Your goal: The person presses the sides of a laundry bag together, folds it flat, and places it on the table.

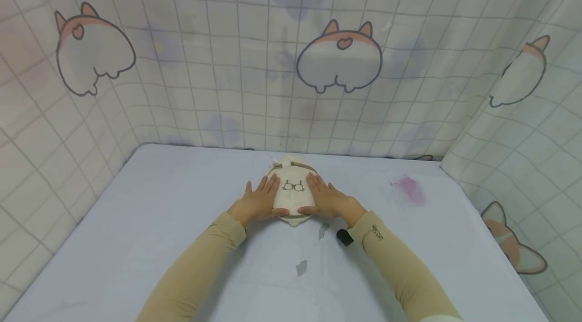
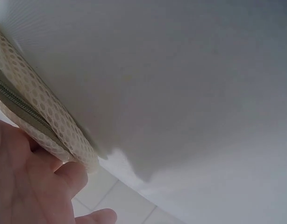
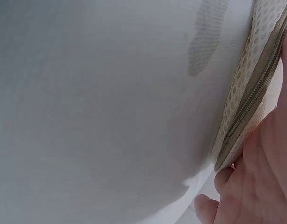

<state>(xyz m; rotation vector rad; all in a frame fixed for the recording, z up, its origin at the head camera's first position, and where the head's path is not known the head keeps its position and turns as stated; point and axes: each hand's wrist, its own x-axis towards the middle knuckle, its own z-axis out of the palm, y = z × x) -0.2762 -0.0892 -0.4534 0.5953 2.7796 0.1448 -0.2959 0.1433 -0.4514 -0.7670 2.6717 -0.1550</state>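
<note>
A small cream zippered pouch [image 1: 293,199] with a glasses drawing on top lies toward the far side of the table. My left hand [image 1: 258,202] rests flat on its left part, fingers straight and thumb reaching inward. From the other side my right hand [image 1: 333,201] mirrors it, the two thumbs pointing at each other across the near part. Both wrist views show mesh sides on the pouch [image 2: 54,107] and a closed olive zip [image 3: 253,95] running around its edge, beside the fingers.
The pale table [image 1: 182,241] has a pink stain [image 1: 410,189] at the right and small grey marks [image 1: 301,267] near the middle. A black object [image 1: 344,237] shows at the right wrist. Checked curtains [image 1: 254,84] with animal drawings enclose the back and sides.
</note>
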